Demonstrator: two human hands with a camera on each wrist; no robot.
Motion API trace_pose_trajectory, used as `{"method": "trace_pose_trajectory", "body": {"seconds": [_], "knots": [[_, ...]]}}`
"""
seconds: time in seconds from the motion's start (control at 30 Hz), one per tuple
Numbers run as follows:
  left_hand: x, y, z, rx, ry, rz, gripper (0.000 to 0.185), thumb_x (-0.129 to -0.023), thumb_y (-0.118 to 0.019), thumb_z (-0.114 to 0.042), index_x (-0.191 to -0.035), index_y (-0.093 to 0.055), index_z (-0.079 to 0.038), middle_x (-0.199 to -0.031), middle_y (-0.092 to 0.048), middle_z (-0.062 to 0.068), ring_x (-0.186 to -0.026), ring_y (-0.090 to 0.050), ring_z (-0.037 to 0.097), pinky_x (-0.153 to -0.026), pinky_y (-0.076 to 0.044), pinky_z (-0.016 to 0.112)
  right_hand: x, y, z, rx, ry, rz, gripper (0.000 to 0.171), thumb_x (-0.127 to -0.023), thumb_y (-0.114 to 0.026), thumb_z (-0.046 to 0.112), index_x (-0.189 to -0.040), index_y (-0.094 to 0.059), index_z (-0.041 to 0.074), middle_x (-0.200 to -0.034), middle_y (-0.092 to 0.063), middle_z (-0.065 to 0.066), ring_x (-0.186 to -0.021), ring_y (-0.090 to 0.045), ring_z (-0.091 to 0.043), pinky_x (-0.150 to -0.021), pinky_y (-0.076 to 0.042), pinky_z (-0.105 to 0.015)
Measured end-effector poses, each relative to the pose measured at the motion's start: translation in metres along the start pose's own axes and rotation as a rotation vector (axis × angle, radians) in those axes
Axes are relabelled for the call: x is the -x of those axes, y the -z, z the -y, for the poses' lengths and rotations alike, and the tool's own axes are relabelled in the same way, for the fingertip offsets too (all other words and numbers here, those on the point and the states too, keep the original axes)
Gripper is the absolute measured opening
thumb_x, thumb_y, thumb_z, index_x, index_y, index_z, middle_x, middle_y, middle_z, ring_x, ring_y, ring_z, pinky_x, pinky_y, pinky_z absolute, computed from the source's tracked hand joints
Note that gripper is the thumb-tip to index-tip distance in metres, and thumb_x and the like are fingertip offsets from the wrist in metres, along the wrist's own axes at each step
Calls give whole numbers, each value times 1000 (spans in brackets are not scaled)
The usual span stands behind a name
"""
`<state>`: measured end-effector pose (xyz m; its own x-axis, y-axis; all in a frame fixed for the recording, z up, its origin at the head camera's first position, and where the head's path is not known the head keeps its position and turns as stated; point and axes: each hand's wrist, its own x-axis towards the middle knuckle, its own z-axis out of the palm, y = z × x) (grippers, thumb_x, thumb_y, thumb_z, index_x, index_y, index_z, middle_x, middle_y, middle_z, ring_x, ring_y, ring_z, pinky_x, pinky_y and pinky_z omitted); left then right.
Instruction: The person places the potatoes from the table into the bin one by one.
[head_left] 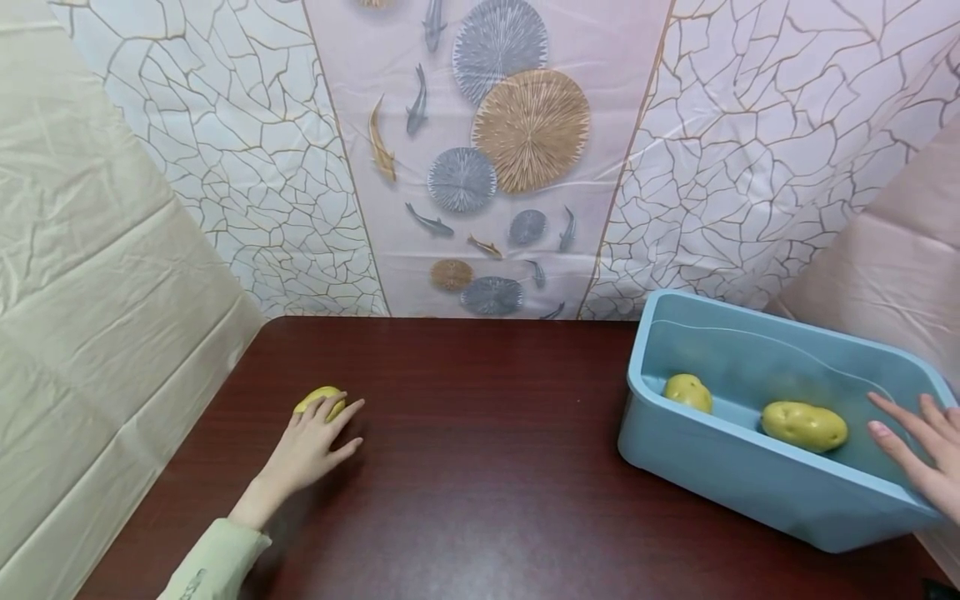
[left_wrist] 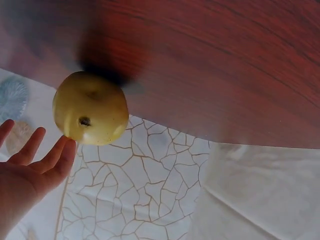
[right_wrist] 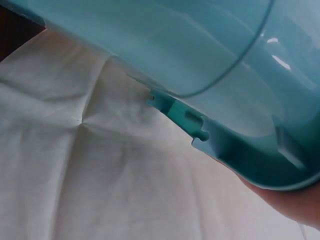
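Observation:
A yellow potato (head_left: 318,400) lies on the dark red table (head_left: 480,467) at the left. My left hand (head_left: 315,442) reaches onto it, straight fingers laid over its near side. In the left wrist view the potato (left_wrist: 90,108) sits just past my outstretched fingers (left_wrist: 45,160), one fingertip touching it. At the right stands a blue basin (head_left: 750,492) holding water and two more potatoes, a small one (head_left: 687,392) and a larger one (head_left: 804,425). My right hand (head_left: 918,446) rests with straight fingers on the basin's right end. The right wrist view shows the basin wall (right_wrist: 225,75) close up.
Patterned plastic sheeting (head_left: 495,167) hangs behind the table, with plain sheets at the left (head_left: 97,333) and right (head_left: 900,242). Bare tabletop lies between the left potato and the basin. The basin stands near the table's right edge.

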<state>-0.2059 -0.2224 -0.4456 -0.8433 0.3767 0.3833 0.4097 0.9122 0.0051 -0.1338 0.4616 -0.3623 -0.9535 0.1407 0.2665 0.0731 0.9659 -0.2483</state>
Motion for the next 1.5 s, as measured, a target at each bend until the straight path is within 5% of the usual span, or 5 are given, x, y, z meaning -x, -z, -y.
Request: {"method": "trace_pose_trajectory", "body": {"seconds": [1.0, 1.5], "knots": [[5, -8, 34, -57, 67, 62, 51, -75, -66, -28, -122, -53, -12, -127, -46, 20, -104, -48, 43, -70, -42, 53, -1, 6, 10, 56, -63, 63, 70, -93, -24, 50, -139, -15, -3, -135, 9, -39, -127, 15, -49, -105, 15, -52], [-1, -19, 39, 9, 64, 52, 56, -72, -68, -25, -124, -50, -11, -130, -40, 21, -103, -47, 45, -68, -41, 54, 1, 8, 11, 45, -46, 48, 68, -94, -25, 47, -138, -17, -3, -136, 4, -39, -129, 11, -49, -106, 15, -49]]}}
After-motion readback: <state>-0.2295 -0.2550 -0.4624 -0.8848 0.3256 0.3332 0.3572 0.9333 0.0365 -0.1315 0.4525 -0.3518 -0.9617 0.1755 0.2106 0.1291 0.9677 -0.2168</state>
